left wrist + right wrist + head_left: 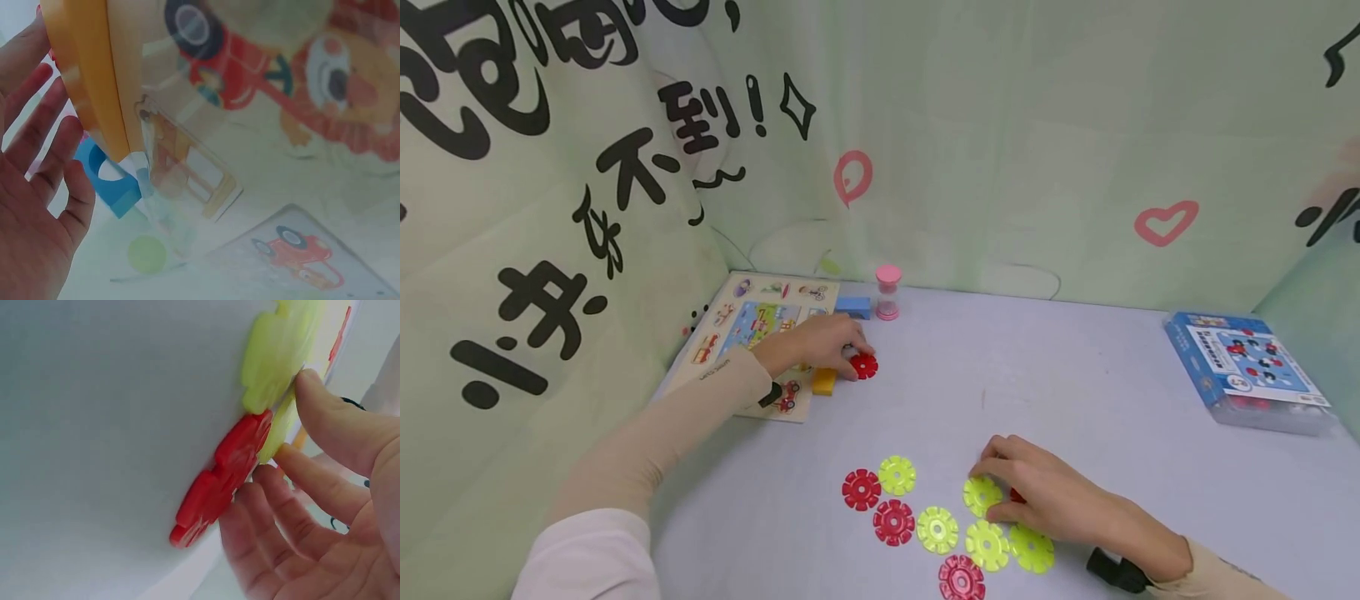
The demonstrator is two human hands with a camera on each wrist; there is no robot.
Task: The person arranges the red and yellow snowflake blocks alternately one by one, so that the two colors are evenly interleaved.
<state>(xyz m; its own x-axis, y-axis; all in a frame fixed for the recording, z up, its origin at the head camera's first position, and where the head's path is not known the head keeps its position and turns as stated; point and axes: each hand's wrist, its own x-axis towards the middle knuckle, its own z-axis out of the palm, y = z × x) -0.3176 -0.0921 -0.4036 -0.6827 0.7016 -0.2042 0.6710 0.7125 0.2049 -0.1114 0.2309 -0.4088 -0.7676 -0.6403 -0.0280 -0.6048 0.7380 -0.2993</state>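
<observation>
My left hand [848,350] reaches out over the edge of a picture puzzle board [752,321], and its fingertips touch a red toothed disc [863,366]. A yellow block [823,382] lies just beside that hand. In the left wrist view the left hand [37,187] has straight fingers, next to the yellow block [94,81] and a blue block [106,181]. My right hand [1000,483] rests flat on a yellow-green disc [981,494] and a red disc [1017,495]. In the right wrist view its fingers [275,506] touch the red disc [219,481], and its thumb touches the yellow-green disc [275,356].
Several more red and yellow-green discs [895,500] lie flat near the table's front edge. A pink sand timer [888,292] and a blue block [853,307] stand at the back. A blue box [1247,367] sits at the far right. Printed cloth walls [1000,125] enclose the table.
</observation>
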